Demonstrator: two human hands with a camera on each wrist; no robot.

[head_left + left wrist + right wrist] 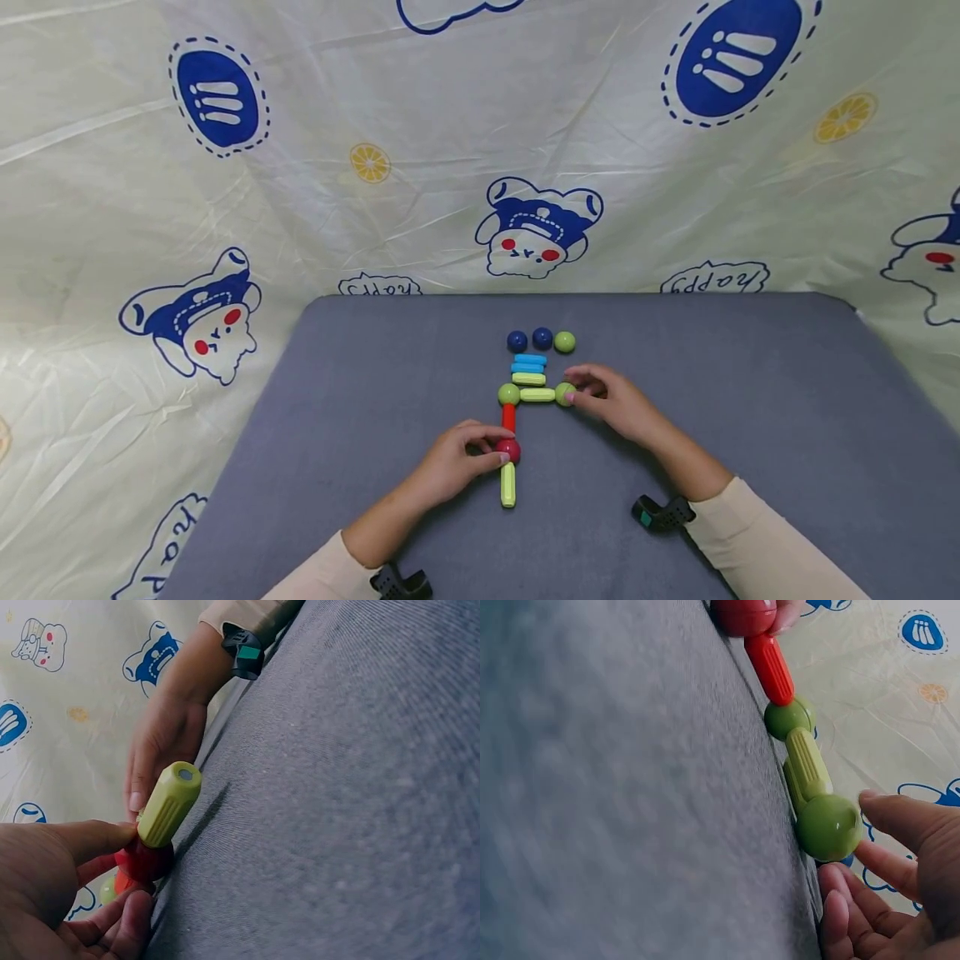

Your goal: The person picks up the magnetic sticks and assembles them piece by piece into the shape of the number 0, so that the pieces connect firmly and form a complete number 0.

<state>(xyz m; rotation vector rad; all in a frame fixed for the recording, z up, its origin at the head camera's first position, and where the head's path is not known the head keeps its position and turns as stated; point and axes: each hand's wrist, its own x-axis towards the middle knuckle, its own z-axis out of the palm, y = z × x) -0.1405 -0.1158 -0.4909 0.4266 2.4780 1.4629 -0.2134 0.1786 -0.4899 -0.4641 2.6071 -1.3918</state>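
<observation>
My left hand [463, 457] grips a red ball [509, 451] between thumb and fingers. A yellow-green rod [508, 486] extends from that ball toward me; in the left wrist view, its free end shows a grey disc. Beyond the ball, a red rod [508, 418] leads to a green ball [509, 394]. From there another yellow-green rod [537, 395] runs right to a second green ball [829, 827], the corner forming an L. My right hand [611, 402] is around this end ball, the index fingertip at its side and the thumb slightly apart from it in the right wrist view.
Behind the joined pieces lie two blue rods [529, 363] and a yellow-green rod [528, 379]. Farther back, two dark blue balls [517, 342] and a green ball [565, 342] stand in a row. The grey table [360, 367] meets a patterned sheet [435, 225] at its far edge.
</observation>
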